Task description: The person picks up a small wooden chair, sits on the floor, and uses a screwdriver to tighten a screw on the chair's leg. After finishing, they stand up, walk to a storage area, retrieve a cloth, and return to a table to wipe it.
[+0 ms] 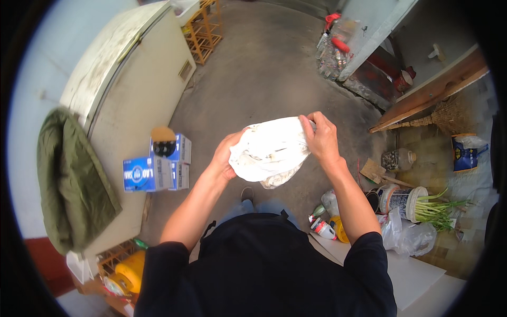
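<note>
In front of my body, above the grey floor, I hold up a bunched white cloth with dark smudges on it. Its exact kind cannot be made out. My left hand is closed on the cloth's left side, most of its fingers hidden behind the fabric. At the upper right edge, my right hand grips it, the thumb lying on the near face and the fingers curled round behind. A looser, paler brown-tinged fold hangs below the lower edge.
Left stands a long off-white chest with a green jacket draped over it; blue-and-white cartons are beside it. Right are a bucket, green onions, plastic bags and a straw broom. Bottles cluster at the far right.
</note>
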Motion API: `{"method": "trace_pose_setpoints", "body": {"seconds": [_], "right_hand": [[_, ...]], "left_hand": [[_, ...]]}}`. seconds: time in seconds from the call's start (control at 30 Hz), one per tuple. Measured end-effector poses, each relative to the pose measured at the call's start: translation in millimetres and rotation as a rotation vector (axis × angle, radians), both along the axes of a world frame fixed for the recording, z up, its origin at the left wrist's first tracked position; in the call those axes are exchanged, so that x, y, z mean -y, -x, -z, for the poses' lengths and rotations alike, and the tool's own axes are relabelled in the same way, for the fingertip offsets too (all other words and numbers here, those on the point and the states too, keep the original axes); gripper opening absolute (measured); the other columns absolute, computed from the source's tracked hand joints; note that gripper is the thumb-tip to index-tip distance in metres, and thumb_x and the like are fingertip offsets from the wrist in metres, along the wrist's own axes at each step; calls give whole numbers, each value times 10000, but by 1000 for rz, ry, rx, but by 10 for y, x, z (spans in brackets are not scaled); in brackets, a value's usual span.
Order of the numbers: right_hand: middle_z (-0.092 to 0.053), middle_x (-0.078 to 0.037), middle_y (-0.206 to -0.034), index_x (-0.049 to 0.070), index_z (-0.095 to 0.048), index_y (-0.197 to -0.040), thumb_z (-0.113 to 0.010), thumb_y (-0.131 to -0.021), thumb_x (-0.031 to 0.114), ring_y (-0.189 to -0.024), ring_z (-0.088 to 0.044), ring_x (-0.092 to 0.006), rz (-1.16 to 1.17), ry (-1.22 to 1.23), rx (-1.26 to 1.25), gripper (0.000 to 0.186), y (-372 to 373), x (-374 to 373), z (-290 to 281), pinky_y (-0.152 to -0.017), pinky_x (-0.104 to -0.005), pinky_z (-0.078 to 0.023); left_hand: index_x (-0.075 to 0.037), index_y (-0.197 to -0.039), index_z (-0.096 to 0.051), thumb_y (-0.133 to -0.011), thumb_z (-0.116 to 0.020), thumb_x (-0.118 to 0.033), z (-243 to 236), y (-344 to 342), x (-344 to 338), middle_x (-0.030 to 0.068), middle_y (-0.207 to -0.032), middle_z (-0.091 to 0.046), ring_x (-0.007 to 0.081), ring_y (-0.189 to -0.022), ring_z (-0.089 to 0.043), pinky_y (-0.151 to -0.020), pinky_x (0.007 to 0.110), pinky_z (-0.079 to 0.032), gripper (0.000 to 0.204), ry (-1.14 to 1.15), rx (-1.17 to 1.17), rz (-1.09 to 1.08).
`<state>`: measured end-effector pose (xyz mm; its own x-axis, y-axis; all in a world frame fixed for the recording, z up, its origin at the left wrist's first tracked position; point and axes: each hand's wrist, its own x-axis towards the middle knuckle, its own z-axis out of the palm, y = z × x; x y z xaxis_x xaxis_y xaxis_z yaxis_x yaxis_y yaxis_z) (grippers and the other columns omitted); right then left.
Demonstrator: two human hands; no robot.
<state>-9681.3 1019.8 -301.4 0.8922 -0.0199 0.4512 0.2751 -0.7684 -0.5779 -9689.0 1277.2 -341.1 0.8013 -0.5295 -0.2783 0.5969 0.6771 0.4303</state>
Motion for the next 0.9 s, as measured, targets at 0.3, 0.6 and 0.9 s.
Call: {"method": "trace_pose_setpoints", "body": {"seconds": [0.3,0.6,0.9], "right_hand": [[-642,-123,-870,25,-619,-971,-752,-862,125,-751,-656,-311,-370,-22,41,199,-1708,529,-192,-634,-400,-524],[-559,-109,-719,56,-560,-753,-686,-932,257,-667,-602,-318,-794,254,-182,297,-3979,1397,-37,-590,-421,-490],[-688,-174,-1067,19,-639,-1174,-728,-854,187,-1000,-692,-377,-344,-189,-298,373,-6988,1409,-122,-869,-430,-541]], "left_hand": [[53,-1171,-636,-1019,-524,-269,-166,-2445,1094,196,-1113,-708,315,-999,-717,-870,480,-616,374,272,-129,-44],[31,-1215,-633,-1050,-421,-224,-391,-5021,1595,221,-1169,-692,362,-1070,-682,-967,489,-565,371,470,-27,-324],[26,-1386,-510,-985,-520,-475,-650,-7211,2174,251,-1311,-617,405,-1167,-626,-1006,526,-528,642,340,17,-309]]}}
